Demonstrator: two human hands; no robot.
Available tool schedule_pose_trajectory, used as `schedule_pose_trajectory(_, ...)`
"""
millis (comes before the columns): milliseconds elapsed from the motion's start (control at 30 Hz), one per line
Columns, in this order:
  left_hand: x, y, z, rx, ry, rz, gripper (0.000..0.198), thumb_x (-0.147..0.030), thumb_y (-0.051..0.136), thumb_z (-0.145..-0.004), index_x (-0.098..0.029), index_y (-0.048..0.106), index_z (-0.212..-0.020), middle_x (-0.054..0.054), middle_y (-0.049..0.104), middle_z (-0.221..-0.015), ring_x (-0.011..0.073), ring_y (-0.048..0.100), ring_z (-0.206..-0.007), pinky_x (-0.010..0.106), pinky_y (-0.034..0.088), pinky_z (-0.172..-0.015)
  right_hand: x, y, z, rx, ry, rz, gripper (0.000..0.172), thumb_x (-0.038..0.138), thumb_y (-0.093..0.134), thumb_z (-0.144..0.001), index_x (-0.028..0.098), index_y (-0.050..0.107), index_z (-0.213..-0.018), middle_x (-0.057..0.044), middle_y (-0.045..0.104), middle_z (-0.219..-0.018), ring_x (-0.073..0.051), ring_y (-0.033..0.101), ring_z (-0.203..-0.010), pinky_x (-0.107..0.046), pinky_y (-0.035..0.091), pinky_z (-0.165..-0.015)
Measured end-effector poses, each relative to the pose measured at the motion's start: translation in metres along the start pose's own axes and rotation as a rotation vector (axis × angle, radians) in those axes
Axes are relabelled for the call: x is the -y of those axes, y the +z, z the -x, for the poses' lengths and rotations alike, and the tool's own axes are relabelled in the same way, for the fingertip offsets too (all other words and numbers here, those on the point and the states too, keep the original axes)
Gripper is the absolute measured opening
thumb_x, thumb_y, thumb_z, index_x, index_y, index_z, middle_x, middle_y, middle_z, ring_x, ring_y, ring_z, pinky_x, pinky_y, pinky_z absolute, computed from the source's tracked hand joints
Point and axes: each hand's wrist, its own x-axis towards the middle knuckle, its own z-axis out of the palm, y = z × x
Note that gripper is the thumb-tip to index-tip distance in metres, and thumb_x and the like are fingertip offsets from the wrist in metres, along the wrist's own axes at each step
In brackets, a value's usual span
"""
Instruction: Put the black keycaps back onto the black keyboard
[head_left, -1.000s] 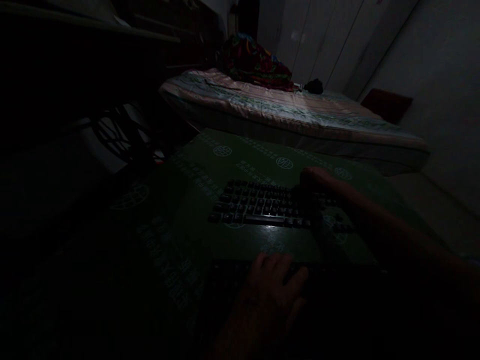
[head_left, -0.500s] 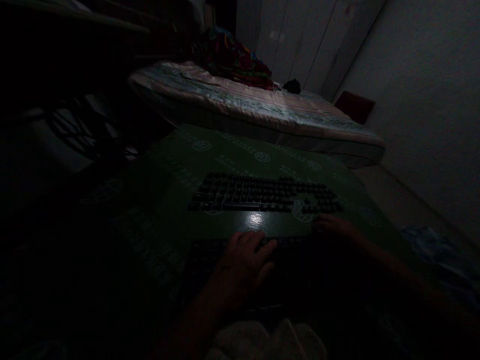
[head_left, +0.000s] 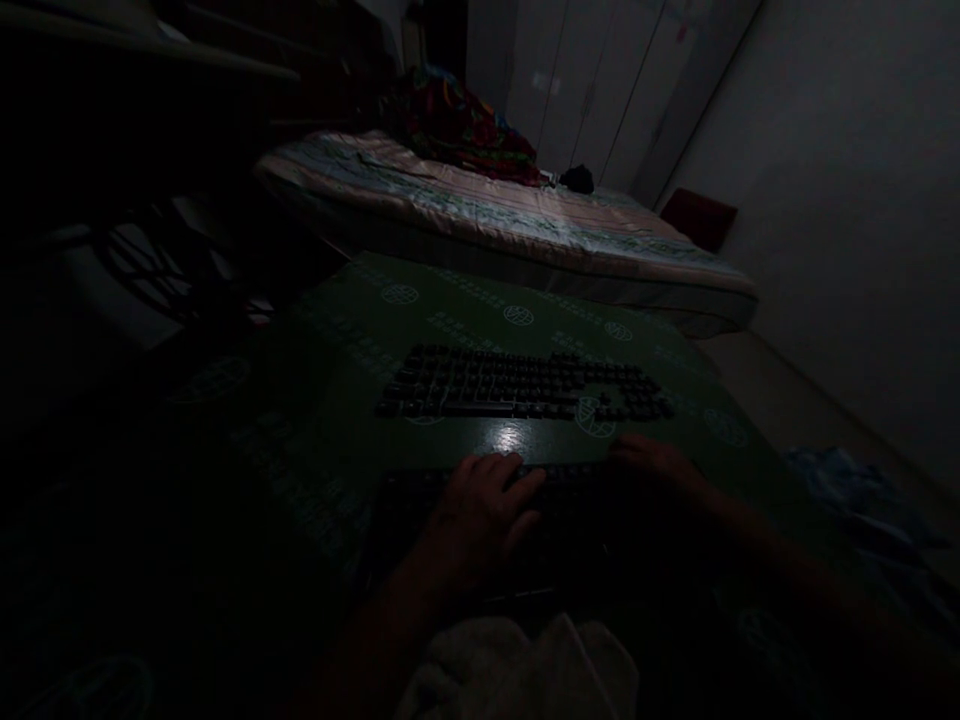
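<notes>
A dark keyboard [head_left: 570, 500] lies on the green table near me, its surface mostly lost in shadow. Across its upper left part rests my left hand [head_left: 487, 500], open, with fingers spread and the fingertips near the far edge. By the keyboard's upper right corner is my right hand [head_left: 652, 470]. Its fingers look bent and drawn together, and the dark hides anything between them. Beyond the keyboard, loose black keycaps [head_left: 487, 385] are laid out in rows like a keyboard, with the table showing between them.
The green patterned table [head_left: 337, 350] reflects a bright spot. Behind it stands a mattress [head_left: 480, 210] with a red patterned blanket [head_left: 465, 130]. A pale cloth [head_left: 525, 670] is close to me at the bottom. On the right, bluish fabric [head_left: 847, 490] lies beyond the table edge.
The view has shifted slightly and grown a little lighter. Both hands stay at nearly the same places on and beside the keyboard; the keycaps have not visibly moved.
</notes>
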Motion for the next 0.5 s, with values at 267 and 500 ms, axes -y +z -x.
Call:
schedule_pose_trajectory(267, 0.0001, 0.0007, -0.0001, 0.006, -0.007, 0.007, 0.04, -0.03, 0.056, -0.079, -0.027, 0.049, -0.118, 0.007, 0.053, -0.117, 0.0222, 0.049, -0.104, 0.042, 0.036, -0.09, 0.0016, 0.0018, -0.0005, -0.02, -0.001, -0.01, 0.027, 0.009, 0.043, -0.075, 0.019, 0.064, -0.088, -0.006, 0.061, -0.09, -0.014, 0.056, -0.074, -0.022, 0.043, -0.062)
schedule_pose_trajectory(500, -0.0002, 0.0001, -0.0002, 0.031, -0.016, 0.005, 0.04, -0.031, 0.055, -0.08, -0.027, 0.049, -0.119, 0.007, 0.052, -0.12, 0.023, 0.049, -0.105, 0.042, 0.037, -0.09, 0.002, 0.0068, 0.0065, -0.096, 0.039, -0.059, 0.024, 0.013, 0.043, -0.079, 0.019, 0.066, -0.08, -0.005, 0.064, -0.085, -0.012, 0.06, -0.068, -0.02, 0.046, -0.058)
